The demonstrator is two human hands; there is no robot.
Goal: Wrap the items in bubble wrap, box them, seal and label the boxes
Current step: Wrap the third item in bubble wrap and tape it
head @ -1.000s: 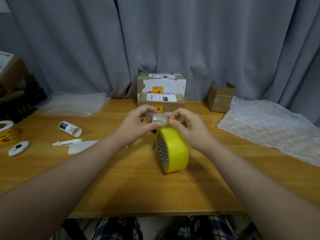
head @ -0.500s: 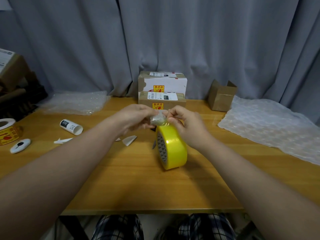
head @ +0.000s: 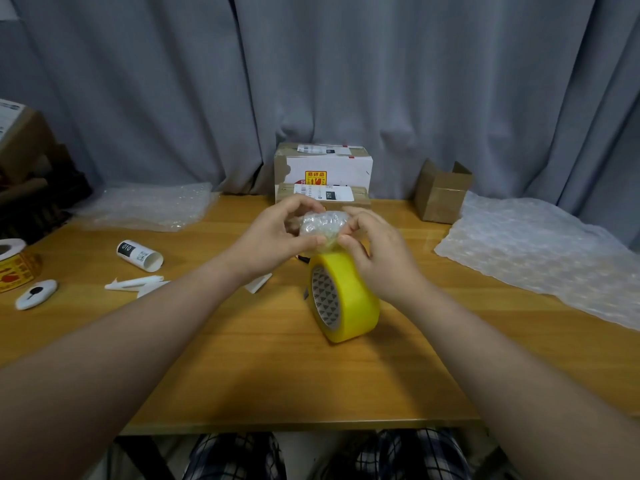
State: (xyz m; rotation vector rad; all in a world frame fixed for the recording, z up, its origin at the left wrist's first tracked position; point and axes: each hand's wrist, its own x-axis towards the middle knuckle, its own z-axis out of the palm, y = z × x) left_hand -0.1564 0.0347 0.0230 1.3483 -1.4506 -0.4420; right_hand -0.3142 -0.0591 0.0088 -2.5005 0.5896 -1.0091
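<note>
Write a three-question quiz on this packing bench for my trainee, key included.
1. True or false: the yellow tape roll lies flat on its side.
2. What holds the bubble-wrapped bundle: A, nothing; B, one hand alone; C, the left hand and right hand together?
3. Fill in: the open cardboard box stands to the ___ of the stacked labelled boxes.
Key: 1 false, the yellow tape roll stands on edge; 2 C; 3 right.

Wood table w/ yellow tape roll, open box, 2 bubble-wrap sheets, label roll.
</note>
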